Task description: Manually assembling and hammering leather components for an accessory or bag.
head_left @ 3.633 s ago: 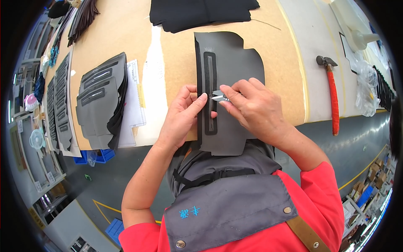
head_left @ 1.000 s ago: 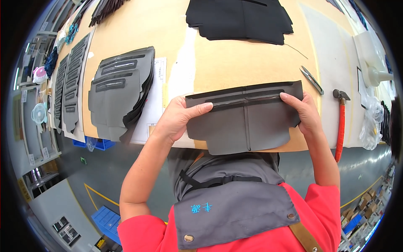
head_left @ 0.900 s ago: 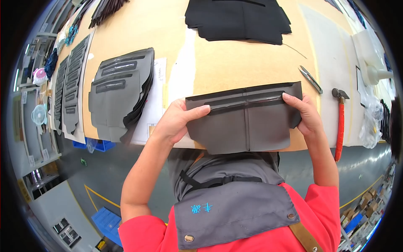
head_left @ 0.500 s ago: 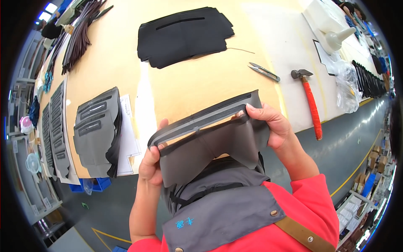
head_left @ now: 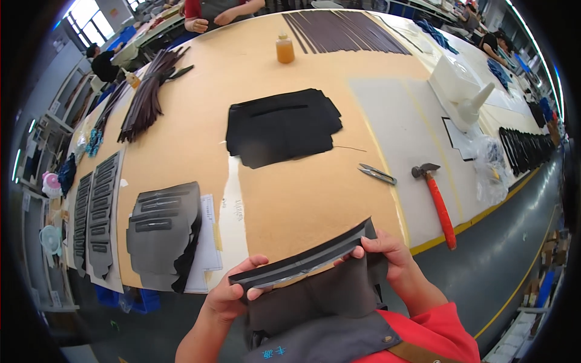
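Note:
A dark grey, leather-like panel with a long slot near its upper edge is stretched between my hands, in front of my apron. My left hand pinches the left end of the slot's black-edged band, thumb and fingers around it. At the other end my right hand grips the same band, with fingertips showing through the slot. The panel's lower part hangs down against the apron. Beyond it on the table lies a stack of black panels, the top one slotted. Thread snips and a red-handled hammer rest to the right.
Grey slotted panels lie on the left over white paper. Dark strips are bundled behind them, with more strips at the far edge. A bottle of amber liquid and a white squeeze bottle stand farther off. A co-worker's hands show opposite.
The view has tilted up, bringing the far table edge and a co-worker into sight. The panel is turned so its slot looks narrower. Both hands keep hold of it.

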### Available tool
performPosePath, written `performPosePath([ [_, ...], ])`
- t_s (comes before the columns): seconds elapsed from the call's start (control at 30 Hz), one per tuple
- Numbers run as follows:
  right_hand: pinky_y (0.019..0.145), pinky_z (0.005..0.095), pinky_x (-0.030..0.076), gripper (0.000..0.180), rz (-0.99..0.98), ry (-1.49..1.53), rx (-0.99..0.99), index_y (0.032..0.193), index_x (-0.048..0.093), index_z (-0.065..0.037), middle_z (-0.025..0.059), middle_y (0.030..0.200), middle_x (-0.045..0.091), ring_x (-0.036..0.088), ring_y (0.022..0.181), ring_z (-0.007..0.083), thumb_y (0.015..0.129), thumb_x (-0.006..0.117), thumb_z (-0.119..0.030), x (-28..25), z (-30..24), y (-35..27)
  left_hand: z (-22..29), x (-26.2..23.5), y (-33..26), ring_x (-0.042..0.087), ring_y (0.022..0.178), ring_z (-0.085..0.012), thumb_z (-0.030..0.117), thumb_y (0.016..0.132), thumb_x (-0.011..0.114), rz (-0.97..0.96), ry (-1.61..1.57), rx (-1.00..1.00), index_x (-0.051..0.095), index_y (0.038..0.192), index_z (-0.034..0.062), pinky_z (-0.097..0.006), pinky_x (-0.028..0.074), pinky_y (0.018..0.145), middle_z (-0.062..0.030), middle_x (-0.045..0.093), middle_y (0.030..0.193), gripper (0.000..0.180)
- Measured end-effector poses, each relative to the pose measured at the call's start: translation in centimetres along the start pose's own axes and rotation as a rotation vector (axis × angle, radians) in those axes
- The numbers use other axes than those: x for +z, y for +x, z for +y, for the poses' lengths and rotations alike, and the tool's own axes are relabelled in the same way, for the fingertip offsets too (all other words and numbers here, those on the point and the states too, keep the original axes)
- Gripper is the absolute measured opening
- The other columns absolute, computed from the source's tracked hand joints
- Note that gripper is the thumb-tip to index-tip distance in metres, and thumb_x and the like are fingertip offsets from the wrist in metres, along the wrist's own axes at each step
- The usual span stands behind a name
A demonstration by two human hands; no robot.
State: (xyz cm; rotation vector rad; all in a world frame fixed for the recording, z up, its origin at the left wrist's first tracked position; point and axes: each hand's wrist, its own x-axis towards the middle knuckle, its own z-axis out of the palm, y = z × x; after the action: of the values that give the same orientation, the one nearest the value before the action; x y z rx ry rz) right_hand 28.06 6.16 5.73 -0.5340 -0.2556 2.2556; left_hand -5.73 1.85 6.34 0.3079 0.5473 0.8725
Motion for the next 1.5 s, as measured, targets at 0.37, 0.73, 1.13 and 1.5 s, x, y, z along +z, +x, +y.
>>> performPosePath([
  [0.37,0.091,0.0356,0.058,0.027,0.348,-0.485,-0.083,0.118,0.066,0.000,0.0073,0.100,0.074,0.072,0.097,0.0182,0.098,0.071,-0.016,-2.2,-2.7,4.8,3.6,-3.5,6.6,0.067,0.100,-0.0151,0.028,0.105,0.064,0.255,0.263,-0.049,0.054,0.140,0.0017,-0.032,0.059,0.087,-0.0073,0.068,0.113,0.045],
  [0.73,0.076,0.0232,0.049,0.038,0.694,-1.569,-0.668,0.132,0.062,0.001,0.0005,0.106,0.064,0.053,0.080,0.0078,0.097,0.072,-0.010,-4.2,-3.4,4.6,1.2,-4.1,6.4,0.066,0.079,-0.0121,0.015,0.094,0.075,0.683,1.175,0.406,0.071,0.114,0.0022,-0.026,0.054,0.077,-0.0042,0.070,0.088,0.025],
  [1.13,0.067,0.0206,0.049,0.022,0.550,-1.363,-0.331,0.121,0.068,-0.003,-0.0018,0.093,0.064,0.057,0.077,0.0049,0.101,0.066,-0.010,-3.2,0.3,6.2,-0.9,-2.0,8.7,0.061,0.061,-0.0135,0.018,0.085,0.083,0.720,1.549,0.380,0.068,0.092,0.0022,-0.030,0.054,0.062,-0.0079,0.066,0.085,0.023],
  [1.5,0.066,0.0236,0.051,0.017,0.549,-1.364,-0.381,0.114,0.071,-0.002,0.0016,0.093,0.069,0.059,0.073,0.0076,0.099,0.067,-0.009,-3.5,0.3,6.3,-1.3,-1.9,8.9,0.062,0.057,-0.0117,0.008,0.085,0.076,0.691,1.720,0.467,0.068,0.088,0.0033,-0.027,0.053,0.058,-0.0060,0.065,0.083,0.010],
])
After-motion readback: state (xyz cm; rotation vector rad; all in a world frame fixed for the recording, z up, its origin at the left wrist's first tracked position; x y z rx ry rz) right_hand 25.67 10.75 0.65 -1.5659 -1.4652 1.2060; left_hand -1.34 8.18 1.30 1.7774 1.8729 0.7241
